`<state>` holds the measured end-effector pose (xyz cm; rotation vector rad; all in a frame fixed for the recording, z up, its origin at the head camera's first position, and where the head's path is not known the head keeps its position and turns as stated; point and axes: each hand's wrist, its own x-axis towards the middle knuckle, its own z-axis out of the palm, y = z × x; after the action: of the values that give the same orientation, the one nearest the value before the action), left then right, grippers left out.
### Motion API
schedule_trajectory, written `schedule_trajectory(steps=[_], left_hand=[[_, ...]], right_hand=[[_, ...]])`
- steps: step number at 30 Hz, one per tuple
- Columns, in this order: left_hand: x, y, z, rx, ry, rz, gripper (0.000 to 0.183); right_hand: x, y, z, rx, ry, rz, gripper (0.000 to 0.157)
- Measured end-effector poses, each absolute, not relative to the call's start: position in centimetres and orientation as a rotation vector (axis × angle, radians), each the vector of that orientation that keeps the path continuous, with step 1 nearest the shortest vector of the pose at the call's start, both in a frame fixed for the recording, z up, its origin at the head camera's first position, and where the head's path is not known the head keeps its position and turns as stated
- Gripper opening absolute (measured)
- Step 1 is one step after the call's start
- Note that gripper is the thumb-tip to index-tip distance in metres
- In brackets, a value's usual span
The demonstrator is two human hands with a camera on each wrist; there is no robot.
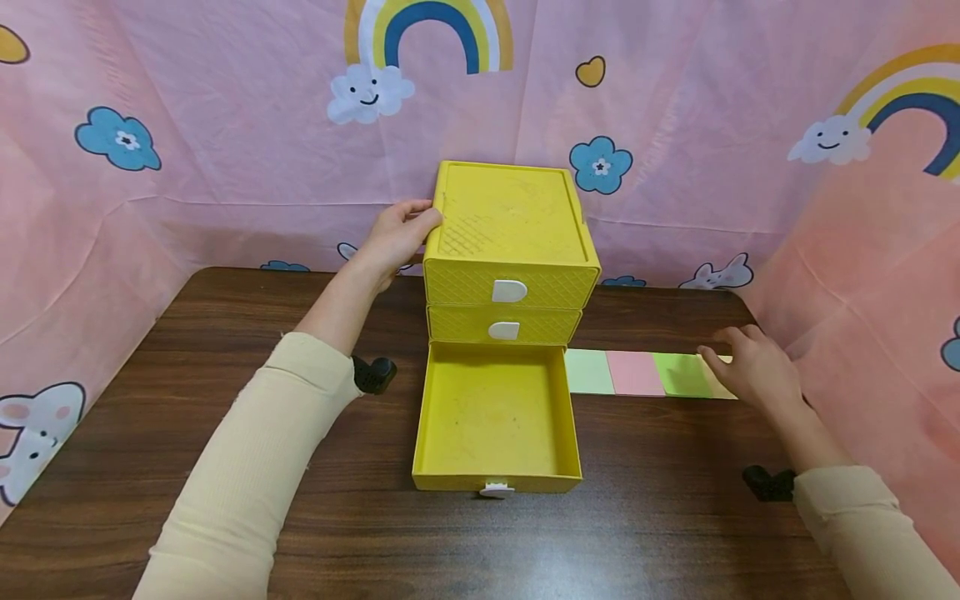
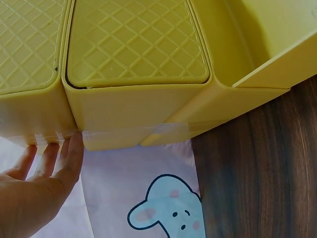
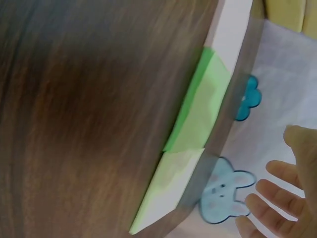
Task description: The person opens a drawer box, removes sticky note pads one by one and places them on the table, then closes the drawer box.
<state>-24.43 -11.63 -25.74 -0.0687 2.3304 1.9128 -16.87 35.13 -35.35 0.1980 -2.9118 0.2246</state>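
A yellow three-tier drawer unit (image 1: 517, 212) stands at the middle back of the table. Its bottom drawer (image 1: 495, 408) is pulled out and looks bare inside. My left hand (image 1: 397, 237) rests against the unit's upper left side; in the left wrist view, the fingertips of that hand (image 2: 47, 178) touch the side wall. Pads of sticky notes lie in a row right of the unit: mint (image 1: 588, 372), pink (image 1: 635, 373), lime green (image 1: 681, 375) and pale yellow (image 1: 722, 379). Over the pale yellow end hovers my right hand (image 1: 757, 371), fingers spread and holding nothing.
The dark wooden table (image 1: 660, 517) carries the unit and the pads. A pink patterned cloth (image 1: 247, 125) hangs behind the table and along both sides. White tabs (image 1: 509, 291) serve as handles on the drawer fronts.
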Motion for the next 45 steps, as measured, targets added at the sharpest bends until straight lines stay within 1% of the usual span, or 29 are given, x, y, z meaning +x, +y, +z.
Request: schedule_trajectory(steps=[16, 32, 39, 45], left_hand=[[-24.4, -11.6, -25.7, -0.079, 2.345, 1.899, 0.054], [-24.4, -11.6, -25.8, -0.071, 2.354, 1.896, 0.054], [-24.4, -11.6, -25.8, -0.076, 2.350, 1.898, 0.055], [-24.4, -11.6, -25.8, -0.076, 2.356, 1.898, 0.055]], right_hand=[[-14.8, 30.1, -33.2, 0.393, -2.752, 0.179, 0.034], [-12.7, 26.0, -31.7, 0.647, -2.608, 0.105, 0.043], [-11.8, 24.5, -31.2, 0.849, -2.523, 0.134, 0.048], [-10.8, 23.0, -30.9, 0.937, -2.480, 0.156, 0.050]])
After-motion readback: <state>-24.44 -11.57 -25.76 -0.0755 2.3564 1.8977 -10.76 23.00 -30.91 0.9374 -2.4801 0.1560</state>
